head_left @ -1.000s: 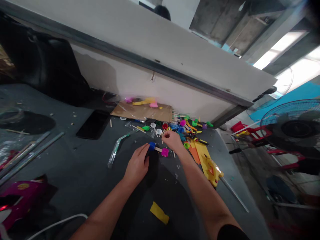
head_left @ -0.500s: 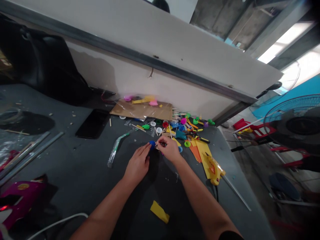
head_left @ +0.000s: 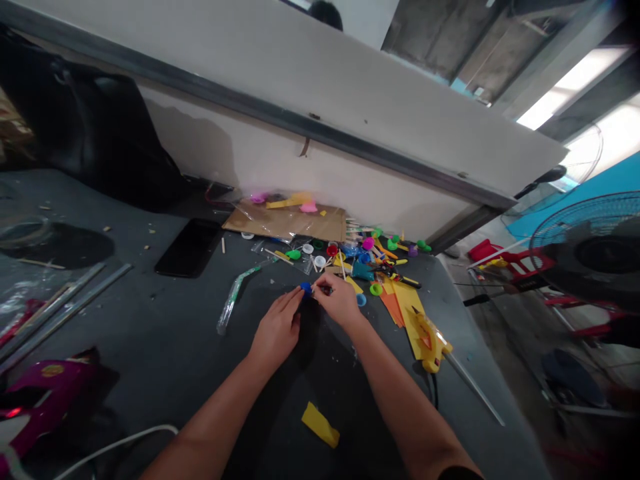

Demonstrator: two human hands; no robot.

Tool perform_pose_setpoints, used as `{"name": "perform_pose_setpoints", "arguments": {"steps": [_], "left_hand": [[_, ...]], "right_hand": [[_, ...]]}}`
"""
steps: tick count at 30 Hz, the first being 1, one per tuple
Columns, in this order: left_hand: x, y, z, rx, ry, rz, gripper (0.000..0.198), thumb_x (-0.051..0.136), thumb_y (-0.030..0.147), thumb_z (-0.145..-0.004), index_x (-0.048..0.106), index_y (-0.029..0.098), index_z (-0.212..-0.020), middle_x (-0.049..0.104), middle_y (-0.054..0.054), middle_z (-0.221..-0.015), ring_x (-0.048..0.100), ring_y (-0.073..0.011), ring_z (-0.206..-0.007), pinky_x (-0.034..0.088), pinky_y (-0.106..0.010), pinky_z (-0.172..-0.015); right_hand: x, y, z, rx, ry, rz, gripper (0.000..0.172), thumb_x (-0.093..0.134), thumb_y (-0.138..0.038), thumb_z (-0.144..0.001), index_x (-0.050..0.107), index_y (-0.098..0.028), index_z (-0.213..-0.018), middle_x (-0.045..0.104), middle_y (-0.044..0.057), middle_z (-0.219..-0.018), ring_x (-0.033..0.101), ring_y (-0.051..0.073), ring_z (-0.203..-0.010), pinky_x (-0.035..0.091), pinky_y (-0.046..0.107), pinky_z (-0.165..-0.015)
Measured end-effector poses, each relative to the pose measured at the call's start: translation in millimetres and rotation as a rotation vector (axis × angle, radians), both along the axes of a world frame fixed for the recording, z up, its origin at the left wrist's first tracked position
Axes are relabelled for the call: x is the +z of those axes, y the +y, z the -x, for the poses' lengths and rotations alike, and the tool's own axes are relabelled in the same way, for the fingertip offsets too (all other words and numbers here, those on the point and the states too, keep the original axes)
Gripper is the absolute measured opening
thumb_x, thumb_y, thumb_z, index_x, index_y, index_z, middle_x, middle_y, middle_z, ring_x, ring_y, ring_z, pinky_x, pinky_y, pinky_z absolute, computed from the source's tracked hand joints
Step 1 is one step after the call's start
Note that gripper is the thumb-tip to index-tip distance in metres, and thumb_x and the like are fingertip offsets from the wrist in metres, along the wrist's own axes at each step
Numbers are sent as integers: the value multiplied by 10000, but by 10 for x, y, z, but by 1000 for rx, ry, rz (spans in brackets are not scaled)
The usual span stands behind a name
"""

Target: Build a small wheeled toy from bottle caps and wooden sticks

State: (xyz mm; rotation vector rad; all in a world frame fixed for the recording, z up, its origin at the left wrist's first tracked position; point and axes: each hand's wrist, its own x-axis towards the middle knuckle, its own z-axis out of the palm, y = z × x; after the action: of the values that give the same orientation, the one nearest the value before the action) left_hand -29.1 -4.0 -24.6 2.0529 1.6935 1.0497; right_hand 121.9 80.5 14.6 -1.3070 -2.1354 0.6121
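Observation:
A small blue piece (head_left: 305, 287), possibly a bottle cap, is at the fingertips of my left hand (head_left: 278, 321), whose fingers are closed together against it. My right hand (head_left: 336, 297) meets it from the other side, thumb and fingers pinched. Whatever lies in that pinch is too small to name. Just beyond my hands are loose caps, such as a white cap (head_left: 319, 261) and a red cap (head_left: 332, 249), with thin wooden sticks among them. A green cap (head_left: 375, 289) lies right of my right hand.
A yellow glue gun (head_left: 431, 343) lies at the right on yellow paper (head_left: 407, 313). At the left are a black phone (head_left: 188, 248), a clear bent tube (head_left: 231, 303) and a magenta tool (head_left: 47, 393). A yellow strip (head_left: 321, 425) lies between my forearms. Brown cardboard (head_left: 285, 219) rests by the partition.
The view has shifted very slightly. Both hands stay at the blue piece, with barely any movement of the fingers.

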Motion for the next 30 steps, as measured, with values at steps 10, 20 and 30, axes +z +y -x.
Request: {"name": "perform_pose_setpoints", "arguments": {"steps": [10,20,30], "left_hand": [[-10,0,-2,2,-11,-15,536,446,71,-822,459,195,-1344,522,-69,-1358,482,-212,-1230,404,-413,-1067],[8,-5,-9,2,0,3,531,434,73,-833,452,190,-1350,519,-71,-1362,478,-216,-1230,402,-422,-1067],[38,-10,-12,17,3,23,531,437,96,-838,450,202,-1358,516,-66,-1367,488,-221,-1228,407,-412,-1065]], "right_hand": [[-18,-19,17,-51,6,1,75,544,-262,-777,601,-223,-747,623,-19,-675,573,142,-658,405,228,-594],[-49,-56,18,-72,99,25,146,540,-246,-791,640,-222,-896,684,7,-810,630,147,-719,485,254,-678],[-20,71,-189,-119,301,75,164,581,-344,-796,654,-198,-805,673,18,-788,594,152,-704,467,267,-683]]}}
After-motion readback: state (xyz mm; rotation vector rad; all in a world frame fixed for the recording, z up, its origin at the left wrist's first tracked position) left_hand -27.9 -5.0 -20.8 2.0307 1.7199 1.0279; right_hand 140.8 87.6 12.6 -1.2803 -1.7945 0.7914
